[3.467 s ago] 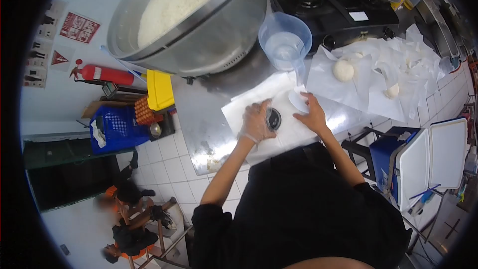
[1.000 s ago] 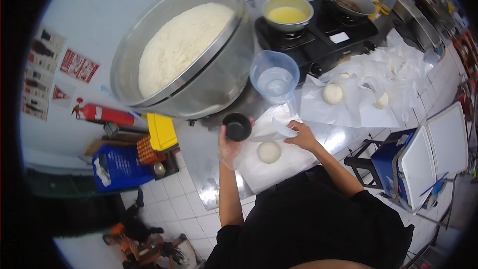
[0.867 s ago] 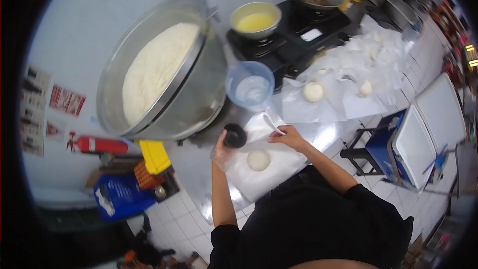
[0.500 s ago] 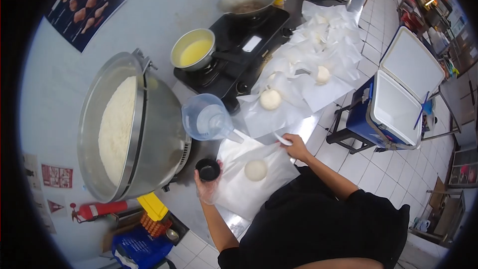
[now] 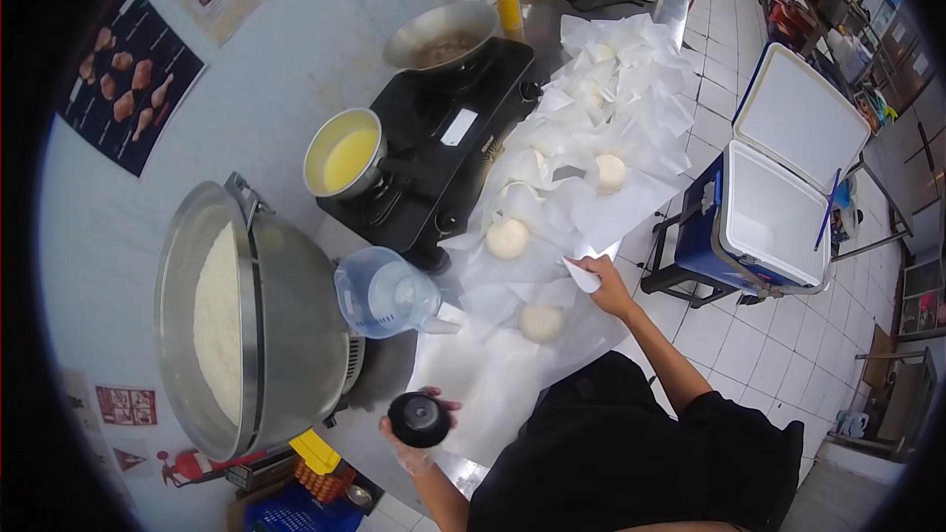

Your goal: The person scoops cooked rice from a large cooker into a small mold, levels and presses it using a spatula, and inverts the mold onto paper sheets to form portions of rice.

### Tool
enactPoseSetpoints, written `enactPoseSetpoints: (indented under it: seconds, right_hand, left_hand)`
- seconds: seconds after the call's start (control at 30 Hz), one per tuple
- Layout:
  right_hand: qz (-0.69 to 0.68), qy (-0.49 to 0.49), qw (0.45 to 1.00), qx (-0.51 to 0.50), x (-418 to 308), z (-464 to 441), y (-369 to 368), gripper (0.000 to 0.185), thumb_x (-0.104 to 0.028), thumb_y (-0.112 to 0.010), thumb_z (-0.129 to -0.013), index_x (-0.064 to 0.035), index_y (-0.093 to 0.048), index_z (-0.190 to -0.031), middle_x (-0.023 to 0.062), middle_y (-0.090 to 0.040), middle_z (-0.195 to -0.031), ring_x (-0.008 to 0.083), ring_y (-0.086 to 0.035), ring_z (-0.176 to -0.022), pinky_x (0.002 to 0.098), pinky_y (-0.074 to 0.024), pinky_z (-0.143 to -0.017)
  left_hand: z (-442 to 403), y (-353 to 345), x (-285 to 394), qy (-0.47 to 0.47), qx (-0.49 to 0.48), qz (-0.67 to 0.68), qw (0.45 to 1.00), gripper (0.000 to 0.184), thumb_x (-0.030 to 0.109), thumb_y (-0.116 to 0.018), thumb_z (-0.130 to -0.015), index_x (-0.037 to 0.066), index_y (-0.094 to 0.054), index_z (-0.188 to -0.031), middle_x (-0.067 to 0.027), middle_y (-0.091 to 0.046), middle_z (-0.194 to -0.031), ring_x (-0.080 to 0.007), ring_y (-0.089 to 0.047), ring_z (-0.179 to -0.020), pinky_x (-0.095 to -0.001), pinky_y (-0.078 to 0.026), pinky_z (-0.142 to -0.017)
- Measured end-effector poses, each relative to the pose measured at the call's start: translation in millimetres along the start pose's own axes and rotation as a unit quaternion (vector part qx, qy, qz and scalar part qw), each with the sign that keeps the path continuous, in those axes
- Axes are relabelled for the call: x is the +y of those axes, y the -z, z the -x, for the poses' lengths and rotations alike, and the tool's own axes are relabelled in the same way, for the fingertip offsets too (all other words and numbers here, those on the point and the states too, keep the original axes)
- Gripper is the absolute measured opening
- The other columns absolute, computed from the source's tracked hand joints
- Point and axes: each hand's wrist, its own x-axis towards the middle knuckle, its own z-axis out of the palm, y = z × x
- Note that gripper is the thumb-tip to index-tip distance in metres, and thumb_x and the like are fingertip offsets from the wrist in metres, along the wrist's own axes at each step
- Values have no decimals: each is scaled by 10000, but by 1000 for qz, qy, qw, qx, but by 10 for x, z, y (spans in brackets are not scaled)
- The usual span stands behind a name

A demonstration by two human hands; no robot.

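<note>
My left hand, in a clear plastic glove, holds a small black bowl over the counter, with the bowl's underside showing. My right hand pinches the raised corner of a white paper sheet. On that sheet rests a pale, rounded ball of dough. Nearer to me lie more white sheets, flat on the counter. Just beyond, another dough ball and a further one sit on their own papers.
A clear jug stands beside a large metal tub of white powder. Behind are a black stove, a pot of yellow liquid and a wok. An opened blue cooler stands right of the counter.
My right hand has drawn the sheet with its dough ball away from me, toward the other papers. The black bowl has tipped from showing its inside to showing its underside.
</note>
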Motion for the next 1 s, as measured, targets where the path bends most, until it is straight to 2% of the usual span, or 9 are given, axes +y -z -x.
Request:
enactPoseSetpoints:
  seconds: [0.1,0.17,0.2,0.23,0.3,0.47,0.67,0.83,1.0]
  right_hand:
    - [-35,26,998,-51,86,-28,60,259,20,-602,-811,-97,-676,-1029,54,-607,-1323,241,-457,-1002,327,-323,-956]
    - [-35,36,995,-82,197,-12,114,245,23,-611,-801,-88,-659,-1013,56,-573,-1373,246,-463,-1008,329,-329,-954]
    - [-23,58,993,-99,178,-8,180,256,38,-624,-777,-81,-638,-1003,55,-567,-1381,255,-474,-1021,330,-334,-956]
    - [-36,67,993,-86,144,11,208,293,42,-644,-749,-79,-633,-1015,68,-616,-1305,273,-509,-1001,343,-376,-934]
    - [-38,20,998,-38,75,90,212,289,46,-663,-707,-73,-629,-967,86,-639,-1219,292,-557,-958,338,-419,-888]
    - [-53,-11,991,123,285,296,30,235,19,-700,-692,-52,-643,-909,116,-573,-1055,294,-579,-934,335,-473,-791]
    - [84,-16,976,202,74,281,163,222,-24,-746,-638,-78,-680,-844,94,-536,-1241,271,-518,-899,341,-481,-736]
    - [170,13,964,203,128,-13,223,206,-25,-726,-615,-99,-687,-803,38,-504,-1384,292,-498,-925,343,-499,-683]
    - [224,15,955,197,139,-250,263,266,6,-696,-618,-111,-679,-857,-30,-607,-1211,275,-528,-884,347,-503,-642]
  left_hand:
    - [-629,-829,-202,41,15,13,999,997,637,-609,-761,-179,-397,-1292,-322,-530,-1264,-476,-568,-1136,-566,-547,-832]
    - [-1258,-1310,-322,56,-8,-20,998,840,479,-571,-850,-168,-363,-1345,-319,-423,-1394,-430,-488,-1258,-543,-446,-1016]
    - [-1568,-1819,-314,107,7,30,994,695,380,-544,-907,-148,-406,-1337,-289,-442,-1397,-357,-487,-1283,-468,-389,-1090]
    - [-1922,-1377,-550,116,55,-88,988,586,358,-547,-936,-97,-491,-1301,-211,-567,-1276,-261,-568,-1181,-358,-429,-1031]
    - [-2816,-1460,-582,216,-101,-436,868,566,412,-610,-911,-38,-564,-1252,-110,-645,-1087,-195,-626,-974,-322,-487,-877]
    - [-3976,-1560,-1160,327,-210,-709,589,794,671,-641,-752,-37,-651,-1112,-120,-669,-983,-220,-646,-787,-325,-514,-699]
    - [-4053,-1787,-1615,172,-241,-930,218,792,699,-659,-618,35,-711,-1047,-242,-658,-1062,-336,-628,-975,-352,-485,-902]
    - [-4031,-1788,-1335,209,-192,-884,371,743,653,-704,-618,46,-713,-1045,-267,-630,-1136,-338,-596,-1083,-368,-454,-962]
    - [-4014,-1379,-1007,175,-158,-840,488,667,573,-731,-680,35,-695,-1073,-252,-649,-1101,-348,-615,-1060,-377,-474,-933]
